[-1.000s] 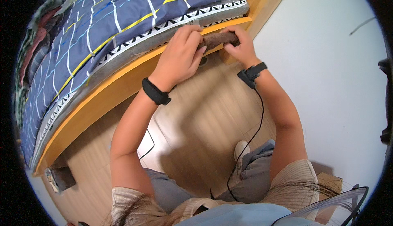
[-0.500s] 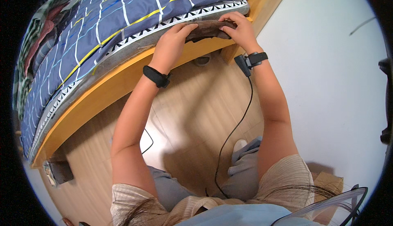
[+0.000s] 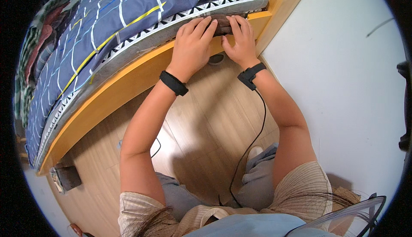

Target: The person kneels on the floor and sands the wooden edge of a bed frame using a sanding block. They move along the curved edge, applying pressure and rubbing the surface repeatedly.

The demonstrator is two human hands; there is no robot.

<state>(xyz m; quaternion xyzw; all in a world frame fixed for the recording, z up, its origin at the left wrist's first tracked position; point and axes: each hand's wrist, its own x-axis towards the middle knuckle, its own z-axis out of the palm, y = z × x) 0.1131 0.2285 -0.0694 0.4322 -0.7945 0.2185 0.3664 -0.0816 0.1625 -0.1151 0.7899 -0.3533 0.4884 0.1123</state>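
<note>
A dark brown folded cloth [image 3: 222, 23] lies bunched along the bed's near edge, close to its right end. My left hand [image 3: 193, 44] has its fingers laid over the cloth's left part and grips it there. My right hand [image 3: 241, 41] holds the other end, with fingers curved over the top and the thumb near the lower edge. The hands are close together, with a short stretch of cloth showing between them. Its parts under my fingers are hidden. Each wrist wears a black strap; a cable [image 3: 262, 108] hangs from the right one.
A blue checked quilt [image 3: 128, 13] covers the bed, above a grey mattress [image 3: 128, 56] and a yellow wooden bed rail [image 3: 107, 99]. A white wall [image 3: 343, 86] stands at the right. A dark box [image 3: 68, 177] sits on the floor at left; folded clothes [image 3: 40, 44] lie on the bed.
My hands have come closer together, and less of the brown cloth shows between them. The left hand has moved right and the right hand slightly left.
</note>
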